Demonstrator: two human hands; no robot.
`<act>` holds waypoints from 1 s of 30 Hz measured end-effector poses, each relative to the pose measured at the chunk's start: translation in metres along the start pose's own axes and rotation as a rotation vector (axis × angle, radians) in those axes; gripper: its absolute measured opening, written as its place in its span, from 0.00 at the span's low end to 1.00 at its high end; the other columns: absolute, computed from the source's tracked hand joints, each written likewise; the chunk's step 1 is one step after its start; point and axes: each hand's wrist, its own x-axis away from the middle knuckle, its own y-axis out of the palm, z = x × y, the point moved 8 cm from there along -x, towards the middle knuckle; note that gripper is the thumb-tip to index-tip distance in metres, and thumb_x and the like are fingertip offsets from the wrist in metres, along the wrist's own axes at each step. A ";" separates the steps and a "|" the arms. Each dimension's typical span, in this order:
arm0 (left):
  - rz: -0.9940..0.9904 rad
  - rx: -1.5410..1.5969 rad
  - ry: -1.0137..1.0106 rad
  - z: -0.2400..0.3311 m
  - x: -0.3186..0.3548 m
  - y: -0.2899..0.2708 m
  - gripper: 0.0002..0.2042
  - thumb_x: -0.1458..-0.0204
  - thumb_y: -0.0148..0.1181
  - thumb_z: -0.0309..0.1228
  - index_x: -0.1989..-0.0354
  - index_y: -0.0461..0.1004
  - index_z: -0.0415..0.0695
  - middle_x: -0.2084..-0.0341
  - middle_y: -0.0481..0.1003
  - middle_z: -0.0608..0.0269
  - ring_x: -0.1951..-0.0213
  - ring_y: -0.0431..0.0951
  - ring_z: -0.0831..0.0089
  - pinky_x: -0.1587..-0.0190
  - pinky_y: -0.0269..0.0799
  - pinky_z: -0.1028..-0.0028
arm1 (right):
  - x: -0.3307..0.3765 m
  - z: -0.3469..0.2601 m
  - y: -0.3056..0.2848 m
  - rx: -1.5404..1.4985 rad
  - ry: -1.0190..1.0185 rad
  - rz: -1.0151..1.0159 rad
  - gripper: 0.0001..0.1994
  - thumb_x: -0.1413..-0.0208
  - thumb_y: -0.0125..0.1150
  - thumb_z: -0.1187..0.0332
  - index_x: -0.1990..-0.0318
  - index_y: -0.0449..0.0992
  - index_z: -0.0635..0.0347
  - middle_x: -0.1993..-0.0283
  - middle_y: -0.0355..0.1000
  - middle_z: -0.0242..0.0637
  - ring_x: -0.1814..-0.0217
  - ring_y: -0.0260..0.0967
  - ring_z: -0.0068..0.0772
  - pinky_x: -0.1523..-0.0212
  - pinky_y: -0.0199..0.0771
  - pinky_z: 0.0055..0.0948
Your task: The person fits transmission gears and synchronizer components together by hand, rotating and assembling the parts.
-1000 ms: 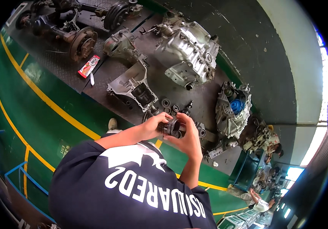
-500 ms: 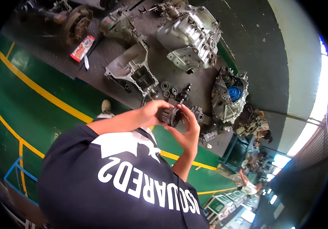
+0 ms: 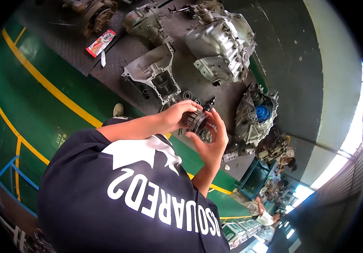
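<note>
A dark metal gear (image 3: 197, 122) with a toothed rim is held up between both hands in front of my chest. My left hand (image 3: 179, 116) is closed on its left side, with the fingers over the top. On the right side, my right hand (image 3: 213, 141) curves round the gear, fingertips at its upper edge and thumb by its lower edge. Just beyond the fingers lies a dark toothed shaft (image 3: 209, 103) on the metal bench. A ring-shaped part (image 3: 186, 95) rests near it, partly hidden by other parts and my hand.
An opened gearbox housing (image 3: 154, 69) and a large silver transmission case (image 3: 219, 46) stand on the bench. Farther right is another housing with a blue part (image 3: 261, 113). A red-and-white packet (image 3: 101, 43) lies at the left. Other people (image 3: 266, 217) are at the far right.
The gear has tilted in my hands so its ringed edge shows more. My right fingers have shifted slightly along it. The whole view has swung, moving the bench parts right and down.
</note>
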 end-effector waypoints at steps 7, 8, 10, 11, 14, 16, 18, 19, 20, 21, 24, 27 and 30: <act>-0.178 0.114 0.065 0.006 -0.012 0.033 0.22 0.34 0.42 0.35 0.39 0.69 0.32 0.44 0.75 0.47 0.41 0.77 0.59 0.35 0.71 0.58 | 0.001 -0.004 -0.031 0.038 -0.194 0.310 0.46 0.66 0.88 0.64 0.35 0.71 0.65 0.43 0.76 0.45 0.49 0.78 0.38 0.50 0.80 0.35; -0.182 0.130 0.067 0.008 -0.011 0.040 0.23 0.33 0.41 0.35 0.39 0.69 0.31 0.43 0.75 0.45 0.42 0.77 0.58 0.35 0.72 0.57 | 0.003 -0.005 -0.037 0.025 -0.219 0.347 0.46 0.67 0.89 0.65 0.35 0.71 0.65 0.41 0.74 0.46 0.48 0.78 0.40 0.49 0.80 0.36; -0.234 0.167 0.039 0.004 -0.017 0.052 0.23 0.33 0.39 0.34 0.39 0.70 0.31 0.43 0.75 0.44 0.42 0.77 0.58 0.34 0.71 0.57 | 0.009 0.002 -0.046 -0.017 -0.222 0.392 0.47 0.67 0.89 0.65 0.35 0.70 0.65 0.40 0.72 0.48 0.45 0.78 0.42 0.47 0.81 0.36; -0.233 0.152 0.027 0.000 -0.020 0.056 0.23 0.33 0.39 0.34 0.39 0.70 0.31 0.43 0.75 0.44 0.42 0.77 0.58 0.34 0.71 0.57 | 0.012 0.005 -0.050 -0.025 -0.243 0.412 0.48 0.67 0.89 0.65 0.34 0.69 0.65 0.40 0.72 0.48 0.44 0.77 0.43 0.47 0.81 0.37; -0.210 0.169 -0.009 -0.011 -0.027 0.062 0.23 0.32 0.37 0.34 0.39 0.70 0.30 0.42 0.75 0.44 0.41 0.77 0.58 0.34 0.71 0.57 | 0.022 0.014 -0.063 -0.038 -0.257 0.451 0.47 0.66 0.88 0.66 0.34 0.69 0.65 0.40 0.72 0.48 0.43 0.77 0.43 0.46 0.81 0.37; -0.237 0.229 -0.008 -0.019 -0.036 0.065 0.22 0.30 0.36 0.34 0.39 0.69 0.30 0.42 0.75 0.45 0.41 0.77 0.58 0.33 0.71 0.57 | 0.025 0.017 -0.067 -0.043 -0.241 0.385 0.50 0.64 0.87 0.72 0.31 0.63 0.69 0.38 0.69 0.48 0.37 0.72 0.41 0.37 0.74 0.38; -0.251 0.268 -0.051 -0.026 -0.041 0.070 0.22 0.28 0.37 0.35 0.40 0.70 0.31 0.43 0.75 0.46 0.41 0.77 0.58 0.34 0.71 0.57 | 0.028 0.023 -0.074 -0.091 -0.222 0.393 0.50 0.63 0.86 0.73 0.30 0.62 0.69 0.37 0.69 0.50 0.35 0.71 0.43 0.36 0.73 0.39; -0.242 0.252 -0.052 -0.025 -0.040 0.077 0.21 0.28 0.38 0.36 0.41 0.71 0.33 0.44 0.76 0.48 0.42 0.77 0.59 0.35 0.71 0.57 | 0.029 0.025 -0.079 -0.131 -0.225 0.424 0.49 0.63 0.86 0.72 0.31 0.64 0.68 0.37 0.70 0.50 0.38 0.73 0.41 0.45 0.76 0.34; -0.234 0.235 -0.053 -0.026 -0.040 0.081 0.20 0.28 0.40 0.36 0.42 0.72 0.34 0.45 0.77 0.51 0.43 0.77 0.61 0.36 0.71 0.57 | 0.030 0.028 -0.084 -0.171 -0.230 0.456 0.47 0.63 0.86 0.70 0.32 0.66 0.66 0.36 0.72 0.50 0.42 0.75 0.39 0.54 0.78 0.29; -0.232 0.248 -0.074 -0.030 -0.044 0.078 0.20 0.28 0.39 0.37 0.41 0.71 0.34 0.44 0.76 0.50 0.42 0.76 0.60 0.36 0.71 0.57 | 0.032 0.030 -0.087 -0.159 -0.242 0.463 0.47 0.63 0.85 0.71 0.31 0.65 0.66 0.37 0.72 0.49 0.42 0.76 0.38 0.55 0.78 0.29; -0.216 0.225 -0.108 -0.033 -0.042 0.094 0.20 0.28 0.39 0.37 0.41 0.71 0.34 0.44 0.75 0.49 0.42 0.76 0.59 0.36 0.71 0.56 | 0.035 0.031 -0.099 -0.182 -0.263 0.465 0.47 0.63 0.84 0.71 0.31 0.65 0.66 0.39 0.75 0.48 0.44 0.77 0.36 0.58 0.77 0.27; -0.238 0.194 -0.079 -0.037 -0.043 0.099 0.21 0.28 0.39 0.37 0.40 0.70 0.34 0.43 0.75 0.48 0.41 0.76 0.57 0.36 0.72 0.55 | 0.038 0.035 -0.103 -0.186 -0.276 0.416 0.49 0.63 0.83 0.75 0.30 0.62 0.66 0.39 0.73 0.49 0.40 0.75 0.39 0.51 0.78 0.30; 0.024 -0.242 0.000 -0.033 -0.035 0.106 0.22 0.28 0.38 0.37 0.37 0.69 0.34 0.42 0.74 0.48 0.41 0.76 0.57 0.37 0.73 0.54 | 0.038 0.035 -0.108 -0.190 -0.313 0.371 0.52 0.63 0.83 0.77 0.28 0.57 0.65 0.37 0.69 0.51 0.36 0.73 0.44 0.44 0.81 0.35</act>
